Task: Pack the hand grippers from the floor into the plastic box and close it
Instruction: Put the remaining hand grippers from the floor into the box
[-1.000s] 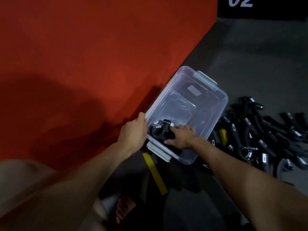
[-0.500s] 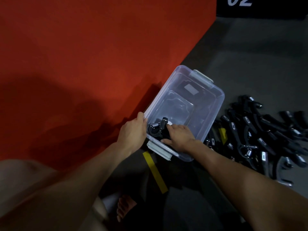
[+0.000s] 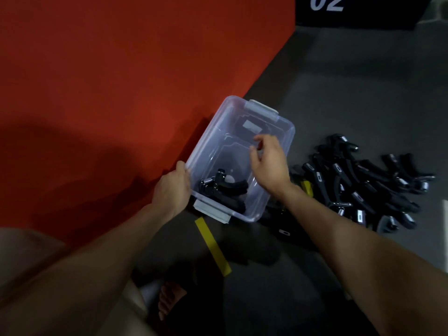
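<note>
A clear plastic box (image 3: 286, 132) with grey latches stands open on the dark floor beside a red mat. Black hand grippers (image 3: 224, 190) with metal springs lie in its near corner. My left hand (image 3: 173, 187) grips the box's near left rim. My right hand (image 3: 269, 161) hovers over the box interior, fingers loosely curled and holding nothing. A pile of several black hand grippers (image 3: 368, 185) lies on the floor to the right of the box. No lid is in view.
The red mat (image 3: 121, 81) fills the left and touches the box's left side. A yellow tape strip (image 3: 212, 246) runs along the floor below the box. My bare foot (image 3: 169, 299) shows at the bottom. A black panel with white numerals (image 3: 339, 8) stands far off.
My right hand let go of the grippers in the box's near corner and lifted up and away over the box. My left hand stayed on the rim.
</note>
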